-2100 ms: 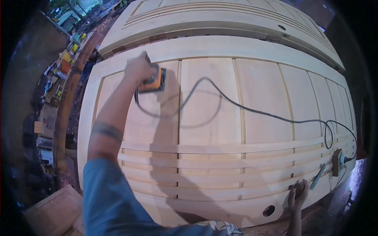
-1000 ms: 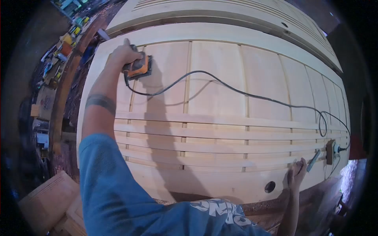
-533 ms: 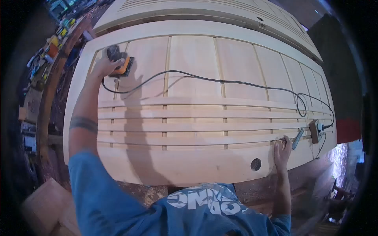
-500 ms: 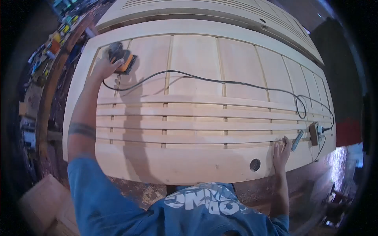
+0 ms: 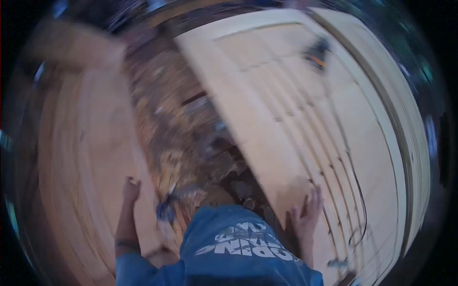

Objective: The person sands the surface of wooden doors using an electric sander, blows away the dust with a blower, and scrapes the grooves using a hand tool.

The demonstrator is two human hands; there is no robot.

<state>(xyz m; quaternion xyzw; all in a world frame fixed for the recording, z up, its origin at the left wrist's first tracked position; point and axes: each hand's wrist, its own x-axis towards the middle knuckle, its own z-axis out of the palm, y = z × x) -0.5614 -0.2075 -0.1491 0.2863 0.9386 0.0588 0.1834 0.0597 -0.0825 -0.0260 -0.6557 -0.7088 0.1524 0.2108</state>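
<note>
Left hand (image 5: 131, 188): I read it over the pale wooden boards (image 5: 102, 119) at the left; blur and the viewing angle leave me unable to tell whether its fingers are pressed together or whether it touches the wood. Right hand (image 5: 307, 217): fingers spread, palm toward the near margin of the grooved panel (image 5: 255, 136), beside the long slats.

Surfaces and room, left to right. The pale boards run lengthwise, with long parallel lines along their outer side; a blurred wooden piece (image 5: 78, 45) lies across their far end. Next comes the floor (image 5: 157, 90), brown and mottled, littered with light scraps. A small blue object (image 5: 165, 211) sits low in this gap, near the left hand; its type is unreadable. The blue shirt (image 5: 234, 243) with white lettering occupies the lower centre.

The grooved panel stands to the right of the gap, slanting down toward the lower right. Its face is pale, divided by parallel slats and cross grooves. The orange and black power tool (image 5: 316, 56) rests at its far part, well apart from both hands. A dark cord (image 5: 353, 167) runs from there along the face to a loop near a small teal item (image 5: 338, 263). Outermost, a second panel (image 5: 396, 86) lies alongside, a dark seam between them.
</note>
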